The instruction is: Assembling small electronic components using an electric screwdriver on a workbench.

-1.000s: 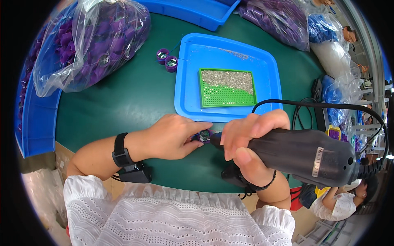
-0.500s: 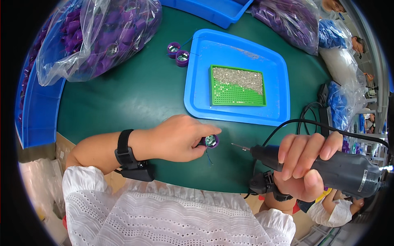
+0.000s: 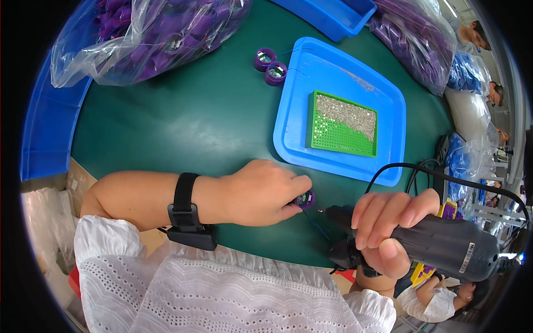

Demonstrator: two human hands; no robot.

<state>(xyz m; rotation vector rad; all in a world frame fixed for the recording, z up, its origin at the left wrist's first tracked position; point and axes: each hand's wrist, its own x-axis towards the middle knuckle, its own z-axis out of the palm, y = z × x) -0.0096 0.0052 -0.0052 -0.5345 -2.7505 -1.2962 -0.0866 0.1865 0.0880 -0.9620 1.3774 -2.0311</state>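
The left hand, thumb and forefinger nearly together, pinches a purple cup on the green tabletop; I'd brace it firmly there. Just beside it, the right hand curls around a black power driver, best lined up squarely with the cup.

Shows matt plastic on driver, smooth plastic on tray, glossy film on bag, dull sheen on bench.

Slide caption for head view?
Left hand holds a small purple round housing; right hand grips a black corded power driver.
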